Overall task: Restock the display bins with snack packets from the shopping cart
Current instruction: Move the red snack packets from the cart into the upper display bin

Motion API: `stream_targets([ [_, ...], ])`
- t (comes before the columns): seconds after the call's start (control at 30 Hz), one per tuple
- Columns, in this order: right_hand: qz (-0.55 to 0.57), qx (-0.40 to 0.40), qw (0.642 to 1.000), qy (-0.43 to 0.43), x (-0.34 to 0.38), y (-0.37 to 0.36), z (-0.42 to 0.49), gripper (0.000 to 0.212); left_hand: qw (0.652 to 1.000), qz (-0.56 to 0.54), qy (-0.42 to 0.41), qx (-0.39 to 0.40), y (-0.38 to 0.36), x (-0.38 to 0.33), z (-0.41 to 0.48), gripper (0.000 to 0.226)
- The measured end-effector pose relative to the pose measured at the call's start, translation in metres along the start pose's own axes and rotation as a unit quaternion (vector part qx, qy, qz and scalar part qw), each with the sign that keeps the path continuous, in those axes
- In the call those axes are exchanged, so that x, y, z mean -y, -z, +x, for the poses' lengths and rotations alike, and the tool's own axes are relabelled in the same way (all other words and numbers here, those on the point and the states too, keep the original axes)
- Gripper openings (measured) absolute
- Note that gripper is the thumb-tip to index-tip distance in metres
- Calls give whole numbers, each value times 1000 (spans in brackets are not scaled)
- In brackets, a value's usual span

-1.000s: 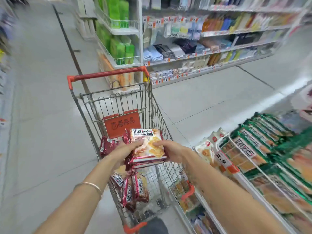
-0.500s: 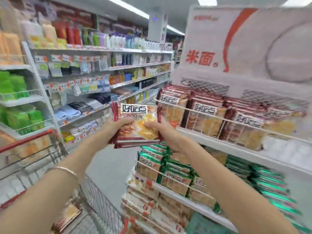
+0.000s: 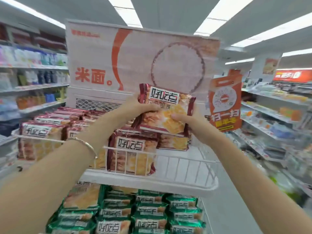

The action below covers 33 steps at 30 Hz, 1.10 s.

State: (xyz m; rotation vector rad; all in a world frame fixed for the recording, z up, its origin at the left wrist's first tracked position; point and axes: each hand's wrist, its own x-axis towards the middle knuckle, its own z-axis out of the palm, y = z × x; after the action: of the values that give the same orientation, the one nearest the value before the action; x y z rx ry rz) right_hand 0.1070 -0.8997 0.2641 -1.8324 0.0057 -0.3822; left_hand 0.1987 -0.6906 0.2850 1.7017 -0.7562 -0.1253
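Note:
A small stack of red snack packets (image 3: pixel 166 112) is held up between both hands over the top white wire display bin (image 3: pixel 185 163). My left hand (image 3: pixel 135 107) grips the stack's left edge and my right hand (image 3: pixel 187 121) grips its lower right corner. The stack hovers above the bin's right part, over red packets (image 3: pixel 131 152) standing behind the wire front. More red packets (image 3: pixel 42 130) fill the bin's left side. The bin's right end shows bare white floor. The shopping cart is out of view.
A lower bin holds green packets (image 3: pixel 150 215). A white and orange sign board (image 3: pixel 135 58) stands behind the top bin, an orange hanging card (image 3: pixel 225 102) to its right. Stocked shelves (image 3: pixel 33 85) line the left aisle, more shelves (image 3: pixel 273 119) the right.
The view swung from the cart up to the display. Both hands carried the red packets from over the cart to above the top bin's right part.

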Motion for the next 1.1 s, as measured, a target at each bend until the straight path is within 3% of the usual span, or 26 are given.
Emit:
stream_targets([
  [0.07, -29, 11, 999, -20, -14, 39, 0, 110, 996, 79, -5, 39, -28, 1, 26, 70],
  [0.17, -77, 63, 994, -38, -31, 74, -1, 72, 977, 178, -22, 111, -60, 10, 53, 47],
  [0.27, -107, 56, 992, -42, -53, 80, 3, 60, 959, 244, 9, 145, -71, 31, 68, 64],
  [0.4, -97, 50, 988, -112, -71, 72, 13, 93, 898, 416, 6, 144, -69, 39, 77, 111],
  [0.5, -88, 37, 987, -131, -73, 74, 16, 116, 891, 411, -1, 190, -65, 35, 66, 113],
  [0.6, -117, 95, 979, -135, -75, 68, 19, 86, 868, 443, -10, 225, -66, 43, 57, 118],
  [0.63, -111, 109, 979, -135, -74, 62, 21, 86, 853, 468, -18, 229, -68, 43, 57, 119],
  [0.77, -49, 89, 987, -128, -79, 56, 27, 107, 815, 529, -55, 229, -71, 40, 62, 120],
  [0.83, -192, 82, 978, -31, -78, 66, 19, 121, 786, 567, -44, 243, -72, 43, 63, 132],
  [0.87, -306, 102, 946, 35, -78, 71, 14, 124, 773, 581, -34, 250, -72, 45, 63, 138],
  [0.9, -427, 132, 887, 111, -78, 73, 9, 123, 766, 589, -28, 256, -72, 47, 64, 142],
  [0.97, -605, 181, 734, 250, -81, 74, 4, 116, 749, 608, -33, 262, -75, 48, 66, 145],
  [1.03, -693, 189, 611, 332, -88, 73, 11, 114, 722, 641, -56, 256, -78, 50, 70, 147],
  [1.1, -740, 185, 551, 340, -90, 72, 20, 119, 707, 659, -71, 245, -78, 54, 73, 147],
])
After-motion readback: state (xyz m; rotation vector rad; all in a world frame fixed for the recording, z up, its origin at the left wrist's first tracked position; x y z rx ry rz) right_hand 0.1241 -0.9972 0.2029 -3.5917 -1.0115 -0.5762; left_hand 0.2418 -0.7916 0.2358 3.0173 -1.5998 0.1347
